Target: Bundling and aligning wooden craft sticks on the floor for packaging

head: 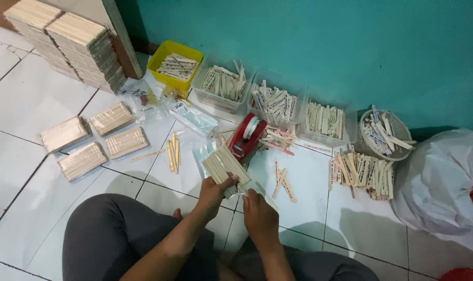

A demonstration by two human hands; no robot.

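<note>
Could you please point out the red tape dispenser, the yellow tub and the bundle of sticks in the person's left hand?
red tape dispenser [248, 137]: head view, on its red side.
yellow tub [162, 56]: head view, on its near rim.
bundle of sticks [223, 162]: head view, mid-bundle.

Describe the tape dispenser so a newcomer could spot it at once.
Start at the teal wall and the row of clear tubs of wooden sticks at its foot. Just in front, on the white floor tiles, stands the tape dispenser: the only red thing among the pale sticks.

Pale matt wooden sticks [223, 162]; glossy tiled floor [33, 109]
</note>
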